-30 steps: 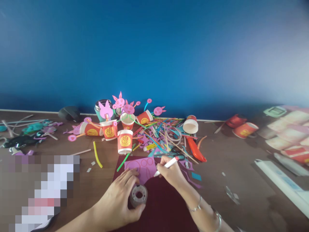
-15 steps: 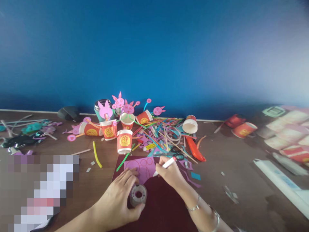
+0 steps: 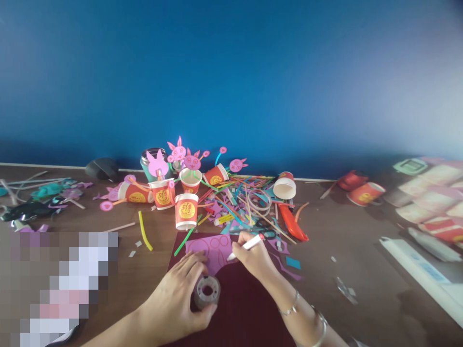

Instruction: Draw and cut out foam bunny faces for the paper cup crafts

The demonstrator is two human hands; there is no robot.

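Observation:
My right hand is closed round a white marker with a red end. Its tip meets the right side of a purple sheet, where outlines of circles and long ear shapes are drawn. On the left, my left hand curls its thumb and forefinger about a roll of tape, while its other fingertips rest on the sheet's lower left part. Beneath both lies a dark red board. Behind it stand red paper cups, several with pink rabbit faces on them.
A heap of coloured sticks and scraps spreads behind the board, with orange-handled scissors at its right. Farther right are a tipped red cup and a white power strip. A yellow strip lies to the left.
My right hand and the marker tip have shifted slightly left and up over the purple sheet. My left hand has stayed in place with the roll of tape.

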